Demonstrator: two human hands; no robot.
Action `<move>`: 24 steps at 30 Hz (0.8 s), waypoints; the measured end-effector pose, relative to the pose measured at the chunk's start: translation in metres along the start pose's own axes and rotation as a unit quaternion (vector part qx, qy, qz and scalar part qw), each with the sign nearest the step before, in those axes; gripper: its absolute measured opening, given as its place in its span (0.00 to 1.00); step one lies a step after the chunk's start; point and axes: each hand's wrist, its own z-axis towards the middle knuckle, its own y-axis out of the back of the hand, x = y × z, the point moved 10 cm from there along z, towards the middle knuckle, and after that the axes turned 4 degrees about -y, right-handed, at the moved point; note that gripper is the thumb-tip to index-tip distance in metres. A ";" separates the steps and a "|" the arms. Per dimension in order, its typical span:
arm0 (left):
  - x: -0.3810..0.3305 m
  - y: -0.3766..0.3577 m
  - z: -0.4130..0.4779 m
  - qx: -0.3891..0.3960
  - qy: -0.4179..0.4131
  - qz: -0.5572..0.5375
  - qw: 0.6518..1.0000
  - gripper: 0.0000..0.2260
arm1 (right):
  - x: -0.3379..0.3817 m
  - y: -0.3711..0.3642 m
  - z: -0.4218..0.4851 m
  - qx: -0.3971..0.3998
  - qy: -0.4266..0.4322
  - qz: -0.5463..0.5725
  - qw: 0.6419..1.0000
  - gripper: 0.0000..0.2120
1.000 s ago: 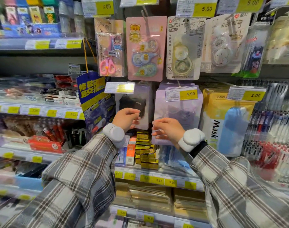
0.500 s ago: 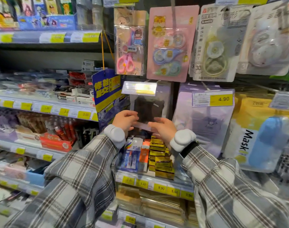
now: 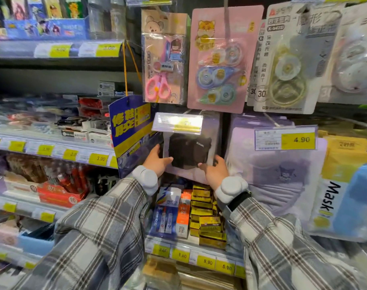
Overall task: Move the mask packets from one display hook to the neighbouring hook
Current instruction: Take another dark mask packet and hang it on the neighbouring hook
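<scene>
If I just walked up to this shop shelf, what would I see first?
The left hand and the right hand grip a black mask packet by its sides in the middle of the display. Just above it hangs a pink tiger card of tape rollers. To the right, a yellow 4.90 price tag sits over lilac packets.

Shop aisle: tiered shelves [image 3: 53, 141] edged with yellow price tags [image 3: 100, 159], dark back wall [image 3: 53, 80], stationery packs [image 3: 224, 59] hanging above, blue sign [image 3: 130, 122], even light.

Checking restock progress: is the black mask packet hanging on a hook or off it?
Cannot tell. The left hand and right hand hold the black mask packet by its lower edges, but the price label hides its top.
</scene>
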 end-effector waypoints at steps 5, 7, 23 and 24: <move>0.016 -0.010 0.022 0.044 -0.031 0.006 0.999 0.34 | -0.002 -0.005 0.008 0.002 0.023 -0.013 1.000 0.30; 0.009 -0.011 0.014 0.049 -0.026 0.002 0.998 0.34 | -0.003 -0.004 0.007 0.002 0.025 -0.025 0.999 0.30; 0.006 -0.009 -0.025 0.033 0.009 -0.008 0.999 0.33 | 0.001 0.006 -0.025 -0.032 0.032 0.058 0.997 0.15; 0.005 -0.010 -0.026 0.039 0.005 0.002 0.999 0.33 | 0.002 0.004 -0.026 -0.029 0.030 0.057 0.998 0.14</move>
